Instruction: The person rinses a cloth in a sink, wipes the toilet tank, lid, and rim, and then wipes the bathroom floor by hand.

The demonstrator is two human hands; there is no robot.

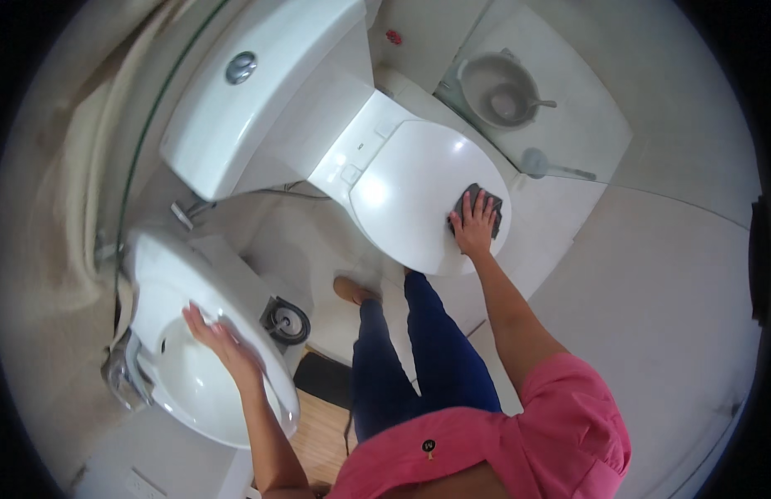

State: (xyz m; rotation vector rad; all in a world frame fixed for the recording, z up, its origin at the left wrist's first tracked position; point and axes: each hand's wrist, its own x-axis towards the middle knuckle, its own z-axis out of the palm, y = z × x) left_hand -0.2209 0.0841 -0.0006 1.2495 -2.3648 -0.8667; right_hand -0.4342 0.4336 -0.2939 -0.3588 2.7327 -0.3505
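Observation:
My right hand (474, 232) lies flat with fingers spread on a folded dark grey cloth (475, 188), pressing it to the closed white toilet lid (410, 181) near its rounded front edge. Over the white washbasin (186, 368), my left hand (226, 349) is held with nothing in it, fingers extended toward the basin's rim; whether it touches the rim I cannot tell. Behind the lid stands the toilet tank (298, 81), with a chrome flush button (241, 67) on top.
A chrome faucet (123, 377) sits on the basin. Beside the basin is a dark round holder (287, 321). Past a glass panel (672, 203) are a grey tub (472, 84) and a long-handled tool (535, 163). A dark mat (323, 377) lies near my legs.

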